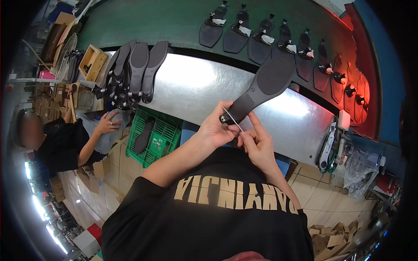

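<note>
A black sandal (273, 77) is held over the metal bench edge, its dark sole facing up and its toe pointing away to the right. My left hand (216, 128) is closed around the heel end. Between the fingertips of my right hand (260, 145) is a thin, pointed metal tool (234, 119), its exact kind unclear. It slants across the sandal's heel, where a small pale, shiny patch shows. Whether its tip touches the sandal cannot be made out.
Sandals (211, 35) line the green conveyor belt (152, 21); more soles (138, 61) are piled at the bench's left. A green crate (150, 163) holds one sole. A utility knife (325, 150) hangs at the bench's right end. Another person (61, 143) works at left.
</note>
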Demonstrator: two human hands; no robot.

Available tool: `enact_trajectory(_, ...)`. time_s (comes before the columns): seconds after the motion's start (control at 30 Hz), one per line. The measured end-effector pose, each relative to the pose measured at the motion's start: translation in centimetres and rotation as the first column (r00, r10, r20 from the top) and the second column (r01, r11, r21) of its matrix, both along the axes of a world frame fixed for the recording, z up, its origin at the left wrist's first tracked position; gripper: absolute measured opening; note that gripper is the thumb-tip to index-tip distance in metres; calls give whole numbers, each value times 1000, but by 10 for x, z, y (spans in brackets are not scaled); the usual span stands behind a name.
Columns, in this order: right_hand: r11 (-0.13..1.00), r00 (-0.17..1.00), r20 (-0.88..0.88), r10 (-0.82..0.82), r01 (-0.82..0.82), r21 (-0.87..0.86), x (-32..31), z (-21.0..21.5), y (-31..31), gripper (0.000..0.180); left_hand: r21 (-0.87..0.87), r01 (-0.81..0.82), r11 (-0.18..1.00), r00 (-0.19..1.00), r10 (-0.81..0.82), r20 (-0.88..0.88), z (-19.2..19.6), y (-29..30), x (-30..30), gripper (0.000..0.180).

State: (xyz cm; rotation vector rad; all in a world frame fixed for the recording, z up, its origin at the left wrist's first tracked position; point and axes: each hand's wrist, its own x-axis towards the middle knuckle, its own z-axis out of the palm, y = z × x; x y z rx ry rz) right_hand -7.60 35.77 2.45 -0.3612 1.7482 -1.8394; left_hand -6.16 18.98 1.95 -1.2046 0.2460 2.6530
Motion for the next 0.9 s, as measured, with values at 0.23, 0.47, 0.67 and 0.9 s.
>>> enact_trajectory(0.23, 995, 973, -225, -45, 63, 74, -6, -2, 2, 39, -77, -14, 997, 999, 11, -36, 22, 9, 8, 15)
enact_trajectory(0.47, 995, 949, 308, 69, -42, -92, -23, 33, 6, 36, -432, -62, 900, 988, -7, -155, 20, 1, -4, 34)
enact_trajectory(0.67, 984, 923, 367, 118, -58, -171, -2, 27, -4, 42, -850, -257, 459, 941, -81, -329, 23, 6, -8, 69)
enact_trajectory(0.9, 933, 874, 422, 241, -89, -349, -27, 23, 11, 32, -853, -322, 410, 897, -156, -414, 35, -1, -1, 79)
